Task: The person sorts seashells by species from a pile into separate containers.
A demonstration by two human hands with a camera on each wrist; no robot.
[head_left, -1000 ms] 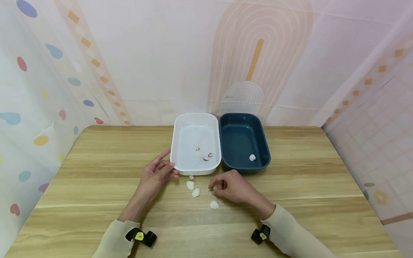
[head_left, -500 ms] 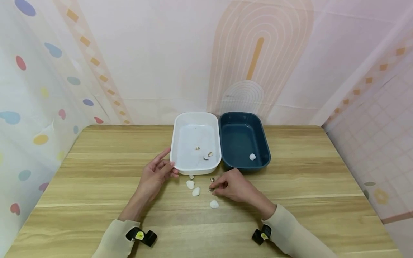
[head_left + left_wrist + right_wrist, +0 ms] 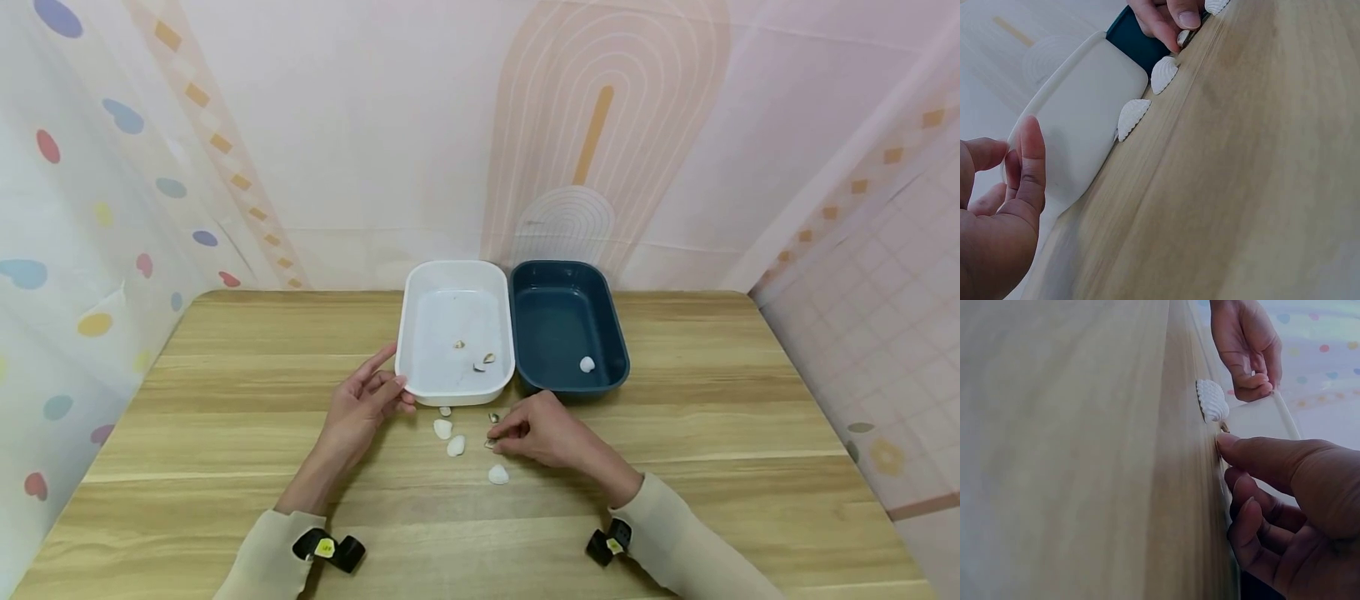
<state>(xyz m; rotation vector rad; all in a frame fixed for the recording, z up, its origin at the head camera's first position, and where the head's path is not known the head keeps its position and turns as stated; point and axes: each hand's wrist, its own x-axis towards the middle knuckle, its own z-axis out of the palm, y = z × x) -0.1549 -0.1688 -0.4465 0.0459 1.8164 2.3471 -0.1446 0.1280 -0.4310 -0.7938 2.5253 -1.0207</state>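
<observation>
My right hand (image 3: 543, 432) pinches a small dark-edged seashell (image 3: 490, 444) between thumb and fingertips, low at the tabletop. In the left wrist view that shell (image 3: 1183, 38) shows pale beneath the fingertips. Just beyond it lies another small brownish shell (image 3: 493, 417). My left hand (image 3: 362, 408) holds the near left corner of the white tray (image 3: 457, 400), thumb at the rim and index finger along the outer side. White ribbed shells lie between the hands: one (image 3: 442, 429), a second (image 3: 456, 446), and a third (image 3: 498, 474) nearest me. A smaller pale shell (image 3: 446, 412) sits against the tray's front.
Beside the white tray stands a dark blue tray (image 3: 570, 392), with one white shell (image 3: 587, 364) inside. Several small brownish shells, one of them a curved shell (image 3: 489, 358), lie in the white tray. The wooden table (image 3: 712, 417) ends at a patterned curtain (image 3: 375, 167).
My right fingertips have shifted slightly, uncovering the small brownish shell beyond them, while the pinched shell stays low at the table. The left hand keeps its place on the white tray.
</observation>
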